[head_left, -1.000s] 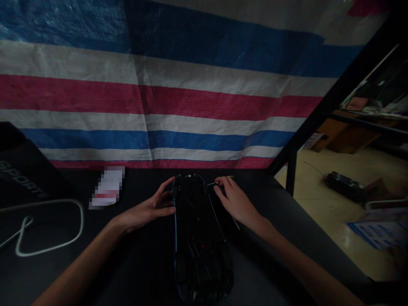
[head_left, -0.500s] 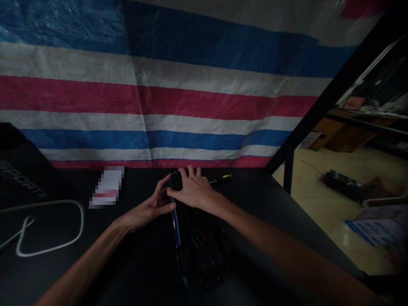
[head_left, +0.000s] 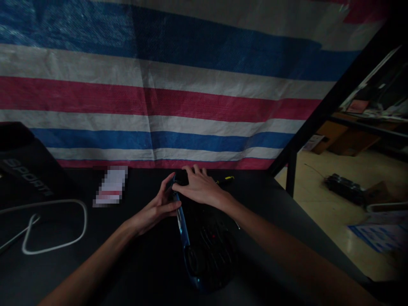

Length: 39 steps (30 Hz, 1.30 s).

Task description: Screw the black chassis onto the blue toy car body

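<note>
On the dark table lies a toy car point(head_left: 208, 255), blue along its side, with its black underside and wheels facing up. My left hand point(head_left: 162, 206) grips the car's left edge near the far end, thumb and fingers bent around it. Over that same far end, my right hand point(head_left: 200, 185) is spread, its thumb pressed by the far-left wheel and its fingers reaching past the end. The right palm hides much of the car's far part. Just beyond the right hand rests a screwdriver point(head_left: 225, 180) with a yellow and black handle.
A phone-shaped pixelated item point(head_left: 111, 186) lies left of the hands. Nearer left are a looped white cable point(head_left: 85, 225) and a black box point(head_left: 28, 170) marked SPORTS. Striped sheeting point(head_left: 191, 102) hangs behind the table point(head_left: 270, 212). A black frame post point(head_left: 290, 170) stands at right.
The whole view has shifted slightly, so things sit a little further right. The car's near end shows more of its blue side, as if tilted a little. Both hands keep nearly the same hold.
</note>
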Each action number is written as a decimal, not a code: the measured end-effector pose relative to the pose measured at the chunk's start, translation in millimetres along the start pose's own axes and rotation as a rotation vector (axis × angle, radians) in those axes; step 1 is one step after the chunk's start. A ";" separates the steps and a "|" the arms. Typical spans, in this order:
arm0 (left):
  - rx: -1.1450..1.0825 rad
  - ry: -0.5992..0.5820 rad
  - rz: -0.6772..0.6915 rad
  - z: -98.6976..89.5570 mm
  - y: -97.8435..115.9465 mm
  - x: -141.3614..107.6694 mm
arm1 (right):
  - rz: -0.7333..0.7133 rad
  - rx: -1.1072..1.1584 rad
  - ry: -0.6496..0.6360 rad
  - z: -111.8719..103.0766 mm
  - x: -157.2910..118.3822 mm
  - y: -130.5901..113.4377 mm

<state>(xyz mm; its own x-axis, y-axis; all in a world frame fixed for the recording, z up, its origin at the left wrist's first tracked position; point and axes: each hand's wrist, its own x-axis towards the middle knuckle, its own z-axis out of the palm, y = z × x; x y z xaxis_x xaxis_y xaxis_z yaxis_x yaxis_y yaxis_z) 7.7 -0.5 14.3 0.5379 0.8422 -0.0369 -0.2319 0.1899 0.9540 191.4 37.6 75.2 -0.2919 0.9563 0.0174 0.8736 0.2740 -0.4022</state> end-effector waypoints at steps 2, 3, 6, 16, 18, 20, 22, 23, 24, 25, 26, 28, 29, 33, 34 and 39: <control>-0.003 0.039 0.000 1.4 -0.3 0.9 | -0.002 0.004 0.003 -1.1 0.1 -0.7; -0.004 0.060 0.004 1.6 -1.0 1.4 | -0.002 0.005 0.006 -1.1 -0.1 -1.4; -0.011 0.104 0.006 0.0 -3.5 2.6 | -0.007 0.007 0.025 0.3 -4.0 -4.7; -0.047 0.066 0.009 -6.7 -4.2 2.2 | -0.116 0.019 -0.051 6.8 -63.6 -5.4; -0.038 0.065 -0.007 -5.4 -4.3 2.3 | -0.124 0.018 -0.050 3.4 -68.9 -6.3; -0.029 0.066 0.004 -4.3 -4.1 2.4 | -0.148 0.028 -0.021 -5.5 -69.0 -6.2; -0.024 0.063 0.019 -3.9 -3.7 2.5 | -0.185 0.070 0.007 -19.1 -66.7 -2.5; -0.020 0.057 0.019 -3.9 -3.3 2.6 | -0.204 0.107 0.015 -26.8 -65.8 1.3; -0.016 0.050 0.014 -4.0 -2.9 2.6 | -0.209 0.155 0.049 -34.3 -65.5 6.2; -0.013 0.042 0.005 -4.1 -2.4 2.6 | -0.215 0.209 0.070 -41.3 -66.0 12.2; -0.011 0.039 -0.005 -4.2 -2.0 2.5 | -0.207 0.266 0.091 -47.6 -67.4 18.7; -0.010 0.045 -0.016 -4.0 -1.3 2.2 | -0.184 0.362 0.106 -57.9 -72.4 32.4; -0.009 0.052 -0.020 -3.9 -1.2 2.1 | -0.174 0.395 0.097 -62.2 -75.5 39.1; 0.003 0.063 -0.019 -4.0 -2.5 2.8 | -0.120 0.460 -0.037 -76.6 -86.6 65.8; 0.005 0.062 -0.017 -4.3 -3.1 3.2 | -0.094 0.472 -0.054 -79.0 -88.3 73.6; 0.014 0.067 -0.029 -5.7 -4.3 4.9 | 0.105 0.688 -0.149 -70.2 -94.3 125.3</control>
<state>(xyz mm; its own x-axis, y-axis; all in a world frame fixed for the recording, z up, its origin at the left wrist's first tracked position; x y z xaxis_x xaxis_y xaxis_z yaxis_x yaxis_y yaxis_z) 6.7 5.6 8.3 0.4890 0.8682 -0.0844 -0.2049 0.2083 0.9564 355.7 -11.0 87.4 -0.3129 0.9364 -0.1592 0.4706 0.0073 -0.8823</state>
